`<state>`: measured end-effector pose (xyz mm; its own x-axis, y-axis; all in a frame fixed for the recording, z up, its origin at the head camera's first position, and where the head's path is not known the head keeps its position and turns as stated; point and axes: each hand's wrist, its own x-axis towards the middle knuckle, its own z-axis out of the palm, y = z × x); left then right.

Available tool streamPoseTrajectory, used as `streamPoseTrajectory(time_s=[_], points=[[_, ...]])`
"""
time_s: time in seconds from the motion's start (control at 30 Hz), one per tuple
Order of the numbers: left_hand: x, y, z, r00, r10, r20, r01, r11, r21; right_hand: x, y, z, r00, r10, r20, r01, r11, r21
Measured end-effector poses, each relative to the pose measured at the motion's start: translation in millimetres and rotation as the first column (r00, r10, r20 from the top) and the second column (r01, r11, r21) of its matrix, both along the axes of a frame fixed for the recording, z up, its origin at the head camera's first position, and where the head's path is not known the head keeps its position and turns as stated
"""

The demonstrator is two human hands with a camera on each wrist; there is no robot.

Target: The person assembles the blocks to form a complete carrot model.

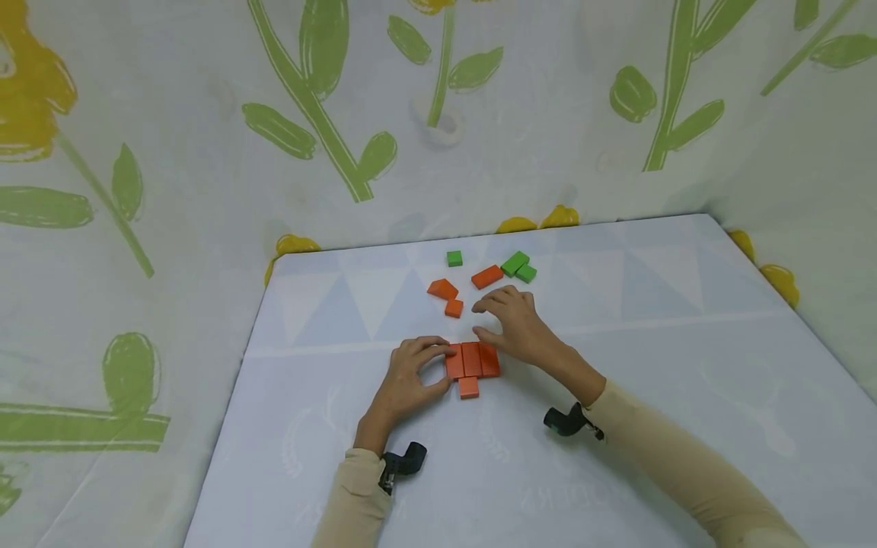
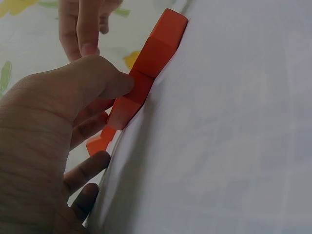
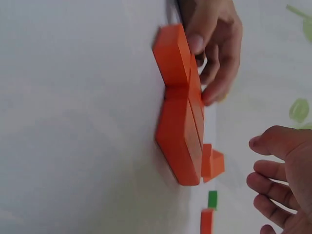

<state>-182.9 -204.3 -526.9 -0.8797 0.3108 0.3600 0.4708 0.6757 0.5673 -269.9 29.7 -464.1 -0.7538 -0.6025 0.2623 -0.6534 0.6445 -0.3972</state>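
Observation:
In the head view, several orange blocks (image 1: 472, 359) lie side by side in a row on the table, with a small orange block (image 1: 469, 388) against the row's near side. My left hand (image 1: 409, 373) grips the row's left end between thumb and fingers. The thumb (image 2: 114, 85) presses an orange face in the left wrist view, while the fingers behind are partly hidden. Over the row's right end hovers my right hand (image 1: 518, 323), its fingers loosely bent around nothing. The right wrist view shows it apart from the orange blocks (image 3: 178, 141).
Beyond the hands lie an orange wedge-shaped block (image 1: 442, 289), a small orange block (image 1: 454, 308) and an orange rectangular block (image 1: 487, 277). Farther back are green blocks (image 1: 515, 263) and a lone green block (image 1: 454, 259). A leaf-patterned cloth (image 1: 548, 137) hangs behind the table.

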Motion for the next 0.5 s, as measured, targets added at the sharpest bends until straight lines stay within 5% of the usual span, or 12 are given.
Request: streamPoseTrajectory(time_s=[0.23,0.5], points=[[0.7,-0.7,0.3,1.000,-0.002,0.012,0.002,1.000,0.006,-33.4,-21,-3.6,0.997,-0.041,0.066,0.037,0.998,0.055],[-1.4,-0.8,-3.3,1.000,-0.003,-0.015,0.003,1.000,0.013,-46.4,-37,-11.5,0.994,-0.044,0.099,0.033,0.993,0.117]])
